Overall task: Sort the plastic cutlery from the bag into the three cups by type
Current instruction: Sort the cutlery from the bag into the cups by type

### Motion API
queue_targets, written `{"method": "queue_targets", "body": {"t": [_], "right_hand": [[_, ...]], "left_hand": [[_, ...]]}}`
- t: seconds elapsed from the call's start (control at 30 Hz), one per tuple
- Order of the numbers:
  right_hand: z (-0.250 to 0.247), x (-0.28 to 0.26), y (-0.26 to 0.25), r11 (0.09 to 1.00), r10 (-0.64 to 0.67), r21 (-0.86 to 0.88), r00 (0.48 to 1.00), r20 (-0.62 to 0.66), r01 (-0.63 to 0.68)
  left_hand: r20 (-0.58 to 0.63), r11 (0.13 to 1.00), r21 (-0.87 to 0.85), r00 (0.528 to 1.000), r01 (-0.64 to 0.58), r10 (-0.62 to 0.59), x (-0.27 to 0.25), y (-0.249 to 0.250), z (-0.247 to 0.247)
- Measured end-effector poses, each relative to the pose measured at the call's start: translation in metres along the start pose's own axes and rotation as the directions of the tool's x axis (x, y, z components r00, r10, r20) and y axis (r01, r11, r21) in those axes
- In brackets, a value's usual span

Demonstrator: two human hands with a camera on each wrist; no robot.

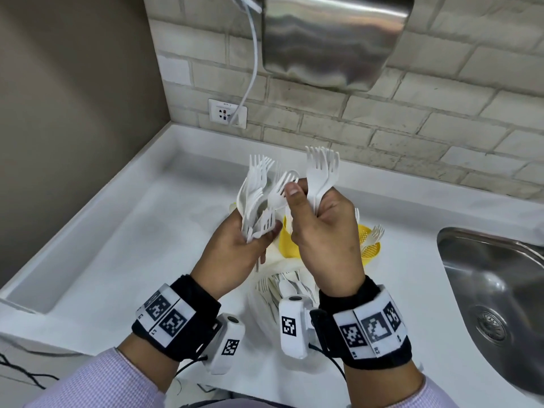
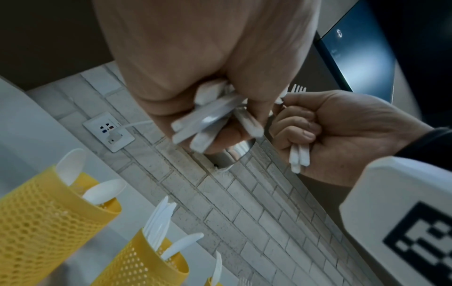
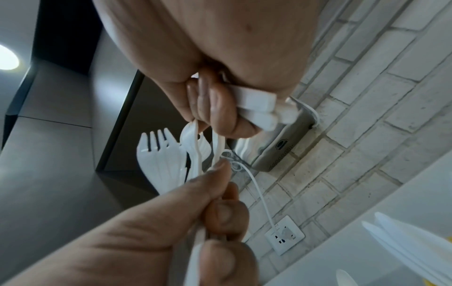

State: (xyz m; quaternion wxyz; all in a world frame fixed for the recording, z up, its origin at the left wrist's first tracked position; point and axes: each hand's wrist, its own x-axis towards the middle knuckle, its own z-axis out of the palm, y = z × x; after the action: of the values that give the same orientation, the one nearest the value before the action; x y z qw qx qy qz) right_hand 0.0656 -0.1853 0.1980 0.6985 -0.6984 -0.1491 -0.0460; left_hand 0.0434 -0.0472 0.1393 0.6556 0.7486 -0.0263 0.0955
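Above the white bench [image 1: 123,248], at the centre of the head view, two bundles of white plastic forks are being held up side by side. A loose bundle [image 1: 257,195] is being gripped by the left hand [image 1: 232,254], its fingers [image 2: 229,133] curled round the handles, with the tines fanning out towards twelve o'clock. A tighter stack of forks [image 1: 322,169] is being held by the right hand [image 1: 323,231], its fingers [image 3: 220,118] wrapped round the handles, the heads standing above the fist at twelve o'clock. One single fork [image 1: 281,188] is being pinched between the right thumb and forefinger; it is lying tilted between the two bundles and touching the left one.

From the left wrist view, the handle ends of the left bundle are being shown sticking out beneath the curled fingers, and the right fist is seen at three o'clock with its handle ends hanging below it.

Three yellow perforated cups are standing on the bench below the hands. Spoons are being held by the spoon cup [image 2: 49,222], knives by the knife cup [image 2: 137,263], and a few forks by the fork cup [image 1: 369,242], which lies at four o'clock from the right hand in the head view. A clear plastic bag [image 1: 265,293] with more cutlery inside is lying at six o'clock, between the wrists. A steel sink [image 1: 494,290] is set into the bench at three o'clock.
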Motion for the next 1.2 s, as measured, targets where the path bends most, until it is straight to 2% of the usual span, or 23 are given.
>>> {"method": "queue_targets", "body": {"t": [0.07, 0.17, 0.37, 0.47, 0.57, 0.63, 0.9, 1.1, 1.2], "right_hand": [[-0.003, -0.001, -0.002, 0.999, -0.012, 0.038, 1.0, 0.001, 0.012], [-0.007, 0.001, -0.004, 0.989, -0.025, 0.143, 0.999, -0.04, 0.03], [-0.018, 0.013, 0.003, 0.917, 0.091, 0.4, 0.974, -0.21, 0.0], [-0.031, 0.018, 0.004, 0.791, 0.229, 0.609, 0.947, -0.224, -0.047], [-0.042, 0.026, 0.004, 0.611, 0.303, 0.781, 0.95, -0.081, -0.129], [-0.048, 0.034, 0.008, 0.572, 0.341, 0.802, 0.939, -0.04, -0.173], [-0.039, 0.047, 0.024, 0.559, 0.471, 0.782, 0.882, -0.026, -0.275], [-0.025, 0.04, 0.03, 0.591, 0.463, 0.764, 0.884, -0.06, -0.258], [-0.019, 0.038, 0.032, 0.617, 0.473, 0.743, 0.877, -0.086, -0.26]], "left_hand": [[0.017, 1.0, 0.013, 1.0, 0.012, -0.012, -0.002, 0.002, 0.006], [-0.029, 0.999, 0.017, 0.998, 0.051, -0.051, -0.005, 0.002, 0.011], [-0.104, 0.995, 0.039, 0.991, 0.092, -0.087, -0.004, 0.001, 0.017], [-0.114, 0.994, 0.026, 0.989, 0.102, -0.098, -0.004, 0.001, 0.022], [-0.121, 0.994, 0.003, 0.987, 0.111, -0.11, -0.002, 0.002, 0.025], [-0.126, 0.993, -0.009, 0.985, 0.12, -0.12, -0.001, 0.003, 0.027], [-0.044, 0.988, -0.059, 0.988, 0.145, -0.148, 0.001, 0.002, 0.027], [0.042, 0.982, 0.041, 0.982, 0.185, -0.187, -0.005, 0.006, 0.029], [0.069, 0.978, 0.028, 0.976, 0.205, -0.207, -0.008, 0.005, 0.026]]}}
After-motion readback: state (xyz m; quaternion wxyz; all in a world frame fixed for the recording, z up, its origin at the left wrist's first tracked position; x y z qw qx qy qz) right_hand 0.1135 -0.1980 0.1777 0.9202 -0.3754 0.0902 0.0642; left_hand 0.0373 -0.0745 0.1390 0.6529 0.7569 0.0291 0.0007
